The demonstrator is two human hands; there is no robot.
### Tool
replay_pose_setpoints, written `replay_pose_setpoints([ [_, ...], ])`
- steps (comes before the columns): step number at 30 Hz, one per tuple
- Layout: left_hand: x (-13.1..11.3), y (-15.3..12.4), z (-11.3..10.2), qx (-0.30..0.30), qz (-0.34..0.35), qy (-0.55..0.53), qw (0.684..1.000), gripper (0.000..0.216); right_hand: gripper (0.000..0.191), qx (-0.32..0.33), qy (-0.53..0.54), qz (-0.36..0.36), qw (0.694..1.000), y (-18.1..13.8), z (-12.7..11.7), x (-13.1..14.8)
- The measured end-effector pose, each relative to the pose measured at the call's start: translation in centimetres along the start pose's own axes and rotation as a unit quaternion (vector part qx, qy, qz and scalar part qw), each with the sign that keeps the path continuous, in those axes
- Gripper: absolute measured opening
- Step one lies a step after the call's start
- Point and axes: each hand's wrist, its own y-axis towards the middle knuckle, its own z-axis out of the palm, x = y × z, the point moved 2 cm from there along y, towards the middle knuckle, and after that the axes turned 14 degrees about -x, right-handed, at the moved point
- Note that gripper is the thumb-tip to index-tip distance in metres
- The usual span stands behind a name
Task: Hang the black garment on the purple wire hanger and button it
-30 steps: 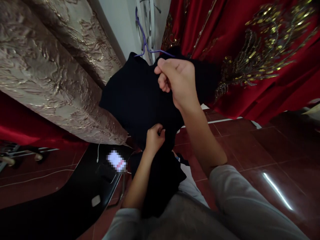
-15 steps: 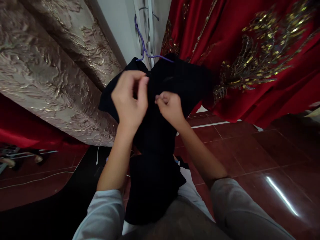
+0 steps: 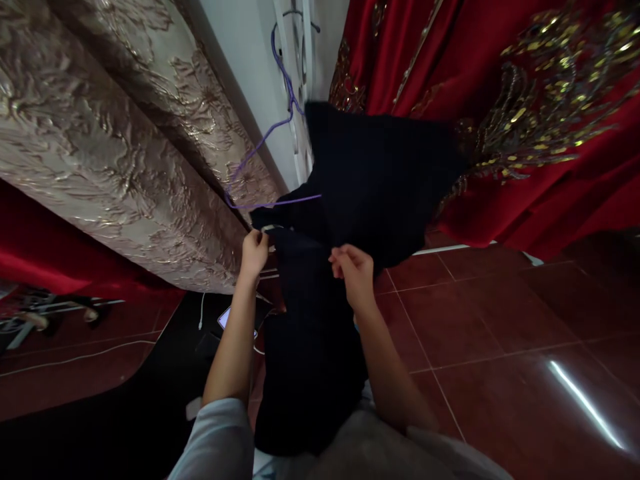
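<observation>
A black garment [image 3: 370,180] hangs in front of me, half off a thin purple wire hanger [image 3: 260,153] whose left arm now sticks out bare. My left hand [image 3: 254,253] is closed on the garment's edge just below the hanger's bottom bar. My right hand [image 3: 351,272] is pinched shut on the black cloth at the garment's middle. The rest of the cloth drops down to my lap [image 3: 305,393].
A beige embossed dress [image 3: 115,153] hangs at the left and a red dress with gold sequins [image 3: 525,113] at the right. Between them is a white wall. A phone [image 3: 227,319] lies on a black surface by my left forearm. Glossy red floor tiles [image 3: 500,320] spread right.
Both hands have dropped from the garment's collar to lower on the cloth. The left side of the garment has slid off the hanger, which now tilts with one arm exposed.
</observation>
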Motion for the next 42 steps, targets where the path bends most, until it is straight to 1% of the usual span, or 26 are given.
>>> replay_pose_setpoints([
  [2,-1.5,-0.5,0.0,0.051,0.052,0.037,0.997,0.013,0.031,-0.047,0.009,0.036,0.998,-0.7,-2.0,-1.8],
  [4,-3.8,-1.0,0.2,0.088,0.13,0.049,0.986,0.01,0.032,-0.057,0.002,0.022,0.998,-1.0,-3.0,-2.1],
  [6,-6.5,-2.0,0.6,0.094,0.187,0.016,0.978,0.014,0.028,-0.059,-0.024,-0.039,0.997,-0.9,-3.0,-1.2],
  [7,-7.9,-2.8,1.0,0.093,0.197,-0.009,0.976,0.015,0.023,-0.058,-0.046,-0.082,0.994,-0.8,-2.7,-0.5],
  [8,-9.2,-3.7,1.4,0.101,0.202,-0.029,0.974,0.016,0.025,-0.05,-0.073,-0.124,0.988,-0.8,-2.1,0.2],
  [10,-11.4,-5.7,2.3,0.131,0.227,-0.046,0.964,0.017,0.045,0.0,-0.116,-0.176,0.977,-0.7,-0.7,1.6],
  [11,-12.3,-6.5,2.7,0.139,0.25,-0.046,0.957,0.017,0.05,0.042,-0.126,-0.179,0.975,-0.7,0.1,2.1],
  [12,-12.9,-7.1,3.1,0.142,0.271,-0.045,0.951,0.018,0.047,0.085,-0.123,-0.17,0.974,-0.6,0.8,2.5],
  [13,-13.2,-7.5,3.3,0.143,0.283,-0.046,0.947,0.02,0.036,0.123,-0.111,-0.154,0.974,-0.5,1.4,2.9],
  [15,-12.7,-7.5,3.6,0.159,0.263,-0.053,0.95,0.029,0.016,0.175,-0.082,-0.13,0.972,-0.1,2.1,3.7],
  [17,-11.0,-6.9,3.4,0.219,0.211,-0.054,0.951,0.044,0.012,0.198,-0.071,-0.124,0.97,0.8,2.2,4.8],
  [18,-10.0,-6.6,3.1,0.258,0.193,-0.045,0.945,0.051,0.012,0.204,-0.074,-0.123,0.968,1.4,2.1,5.4],
  [20,-8.2,-6.2,2.4,0.336,0.183,-0.009,0.924,0.058,0.013,0.205,-0.083,-0.119,0.968,2.7,1.9,6.6],
  [23,-7.0,-6.2,1.0,0.421,0.17,0.037,0.89,0.053,0.01,0.217,-0.057,-0.108,0.969,4.7,2.3,7.9],
  [25,-7.4,-6.1,0.2,0.436,0.179,0.049,0.881,0.045,0.009,0.225,-0.016,-0.078,0.971,5.8,3.1,8.3],
  [26,-7.6,-5.8,-0.1,0.436,0.201,0.062,0.875,0.04,0.013,0.22,0.004,-0.06,0.974,6.3,3.5,8.4],
  [28,-7.8,-4.7,-0.7,0.42,0.273,0.124,0.857,0.032,0.02,0.211,0.028,-0.034,0.976,6.9,3.9,8.7],
  [30,-6.8,-2.9,-1.5,0.391,0.334,0.218,0.829,0.03,0.026,0.238,0.023,-0.034,0.971,7.2,4.0,9.2],
  [31,-6.0,-1.8,-2.0,0.377,0.348,0.268,0.816,0.031,0.029,0.26,0.009,-0.042,0.965,7.3,3.9,9.5],
  [33,-4.0,0.6,-3.4,0.355,0.35,0.357,0.79,0.035,0.036,0.303,-0.032,-0.066,0.95,7.8,3.7,10.0],
  [34,-3.1,1.8,-4.2,0.341,0.347,0.398,0.778,0.035,0.039,0.31,-0.052,-0.084,0.946,8.2,3.7,10.0],
  [36,-1.5,3.8,-5.9,0.307,0.335,0.469,0.758,0.036,0.045,0.282,-0.079,-0.135,0.947,9.5,4.3,9.3],
  [38,-0.6,5.2,-7.3,0.277,0.314,0.504,0.755,0.042,0.045,0.209,-0.092,-0.191,0.955,11.1,5.2,7.5],
  [39,-0.3,5.6,-7.9,0.269,0.305,0.503,0.762,0.044,0.042,0.171,-0.096,-0.211,0.958,11.8,5.7,6.4],
  [40,-0.1,5.9,-8.3,0.265,0.299,0.492,0.774,0.045,0.038,0.146,-0.1,-0.22,0.959,12.5,6.0,5.2],
  [42,0.0,6.0,-8.9,0.252,0.298,0.45,0.804,0.042,0.027,0.133,-0.103,-0.23,0.958,13.2,6.2,3.2],
])
